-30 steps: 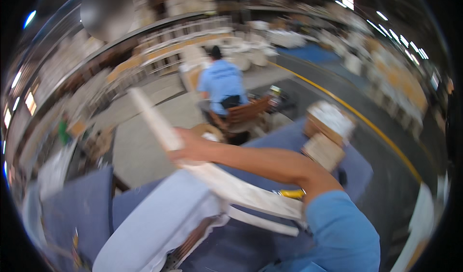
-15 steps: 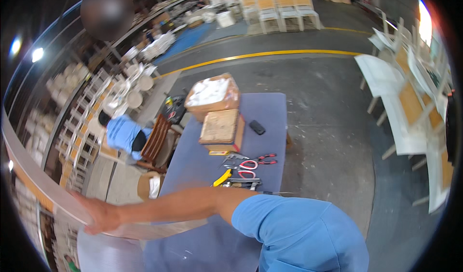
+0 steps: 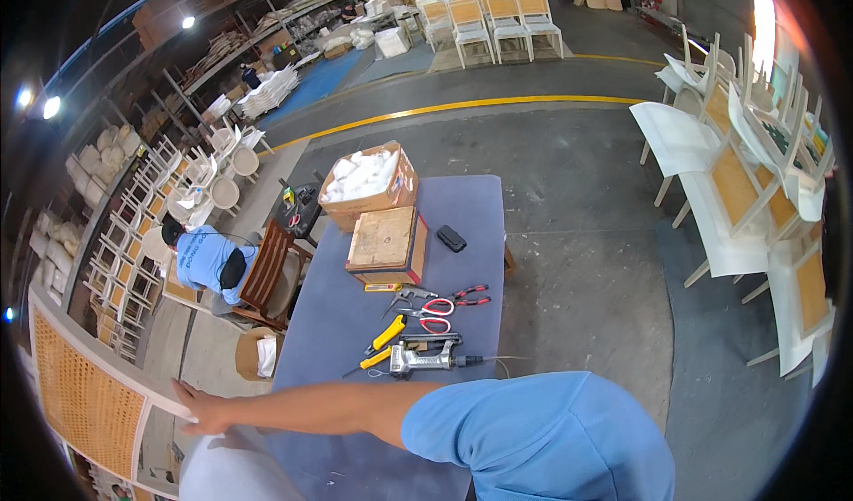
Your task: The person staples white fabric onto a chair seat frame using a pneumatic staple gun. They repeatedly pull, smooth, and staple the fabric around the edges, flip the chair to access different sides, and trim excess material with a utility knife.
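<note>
My right hand [image 3: 206, 410] reaches across to the left and grips the pale frame of a chair [image 3: 164, 401], with fingers and thumb on either side of the rail. Woven cane [image 3: 84, 390] fills part of that frame at the left edge. Below the hand bulges a smooth white rounded surface [image 3: 233, 472], partly under my forearm. On the purple-grey tabletop [image 3: 333, 323] beyond my arm lie a staple gun [image 3: 422, 356], yellow cutters [image 3: 388, 332], red-handled scissors [image 3: 434, 307], pliers [image 3: 471, 295] and an air blow gun [image 3: 406, 298]. My left hand is out of view.
A carton of white padding [image 3: 364, 177] and a wooden-topped box [image 3: 386, 239] stand on the table near a black phone-like object [image 3: 451, 238]. Left, a person in blue [image 3: 209, 257] sits by a wooden chair [image 3: 258, 279]. Stacked chairs [image 3: 737, 181] line the right.
The view has shifted, and more of the cane panel and the tools shows now. My right hand stays on the chair frame, and the frame sits lower at the left.
</note>
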A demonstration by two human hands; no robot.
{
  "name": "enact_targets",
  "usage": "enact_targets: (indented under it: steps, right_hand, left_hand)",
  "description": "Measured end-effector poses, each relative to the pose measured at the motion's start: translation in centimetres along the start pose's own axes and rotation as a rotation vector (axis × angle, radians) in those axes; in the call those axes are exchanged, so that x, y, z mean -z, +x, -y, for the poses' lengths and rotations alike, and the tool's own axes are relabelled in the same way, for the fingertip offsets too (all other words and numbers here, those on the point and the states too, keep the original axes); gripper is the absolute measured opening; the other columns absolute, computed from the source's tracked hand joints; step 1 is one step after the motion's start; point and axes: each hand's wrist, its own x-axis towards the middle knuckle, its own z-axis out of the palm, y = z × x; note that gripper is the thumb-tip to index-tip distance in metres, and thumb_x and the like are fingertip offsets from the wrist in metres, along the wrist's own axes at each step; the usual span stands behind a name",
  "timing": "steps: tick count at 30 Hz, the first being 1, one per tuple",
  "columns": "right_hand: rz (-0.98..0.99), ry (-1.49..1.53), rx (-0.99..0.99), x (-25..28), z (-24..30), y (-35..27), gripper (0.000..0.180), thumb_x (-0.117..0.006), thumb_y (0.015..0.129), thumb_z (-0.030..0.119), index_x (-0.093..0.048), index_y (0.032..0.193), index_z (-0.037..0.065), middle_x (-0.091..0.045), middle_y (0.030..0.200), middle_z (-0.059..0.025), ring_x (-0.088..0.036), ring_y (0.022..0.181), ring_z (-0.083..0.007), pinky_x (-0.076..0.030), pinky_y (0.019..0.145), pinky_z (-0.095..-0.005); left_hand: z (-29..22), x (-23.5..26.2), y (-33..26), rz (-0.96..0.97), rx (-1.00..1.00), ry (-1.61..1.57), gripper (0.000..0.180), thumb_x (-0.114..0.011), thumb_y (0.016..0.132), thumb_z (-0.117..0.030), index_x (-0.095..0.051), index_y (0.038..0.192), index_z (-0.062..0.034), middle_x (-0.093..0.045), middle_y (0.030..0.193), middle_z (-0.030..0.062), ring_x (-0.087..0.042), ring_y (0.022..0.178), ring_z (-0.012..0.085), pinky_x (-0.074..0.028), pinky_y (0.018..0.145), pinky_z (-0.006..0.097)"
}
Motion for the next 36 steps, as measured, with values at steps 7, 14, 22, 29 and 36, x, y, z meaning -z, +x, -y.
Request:
enact_targets:
  steps: [7,14,22,29,36]
  right_hand:
    - [-0.035,0.156,-0.074,-1.9,-9.2,-8.5,0.09,-0.043,0.102,0.058,-0.002,0.159,0.001,0.003,0.167,-0.0197,0.001,0.155,-0.029,-0.003,0.125,-0.0434]
    - [0.018,0.378,-0.39,3.9,1.4,-19.8,0.06,-0.038,0.107,0.041,-0.031,0.154,0.004,-0.038,0.154,-0.0119,-0.039,0.139,-0.0244,-0.031,0.116,-0.0365]
    - [-0.92,0.644,-0.583,-0.8,0.8,-30.3,0.064,-0.045,0.102,0.054,-0.038,0.151,0.012,-0.043,0.149,-0.0095,-0.042,0.137,-0.0284,-0.035,0.113,-0.0447]
    - [-0.948,0.093,-0.433,-2.4,-1.0,-30.9,0.064,-0.043,0.103,0.05,-0.037,0.149,0.005,-0.041,0.147,-0.0168,-0.042,0.134,-0.0298,-0.038,0.11,-0.0478]
    - [-0.992,0.511,-0.259,-2.1,-3.1,-31.5,0.057,-0.037,0.106,0.045,-0.04,0.146,0.004,-0.047,0.142,-0.0151,-0.048,0.128,-0.0279,-0.041,0.108,-0.0451]
  left_hand:
    - [7.0,-3.0,-12.5,-0.09,0.269,-0.216,0.024,-0.075,0.092,-0.024,-0.073,0.103,-0.003,-0.071,0.104,0.0099,-0.069,0.086,0.0196,-0.055,0.07,0.033]
    - [12.4,-0.6,-9.1,0.096,-0.255,-0.06,0.046,-0.074,0.09,-0.03,-0.064,0.121,0.0011,-0.069,0.114,0.0197,-0.067,0.099,0.0374,-0.054,0.088,0.043]
    - [25.1,22.8,-23.6,-0.257,0.604,-0.018,0.035,-0.072,0.092,-0.029,-0.072,0.114,-0.0013,-0.075,0.104,0.0162,-0.073,0.093,0.0215,-0.055,0.083,0.033]
    - [25.5,46.1,-15.7,-0.537,0.069,-0.418,0.083,-0.023,0.102,-0.066,-0.023,0.158,-0.0048,-0.019,0.166,0.013,-0.016,0.154,0.028,-0.011,0.124,0.045]
    - [19.7,49.1,7.8,-0.14,-0.148,-0.183,0.077,-0.024,0.105,-0.059,-0.021,0.159,-0.0038,-0.014,0.168,0.0116,-0.009,0.155,0.0253,-0.006,0.124,0.039]
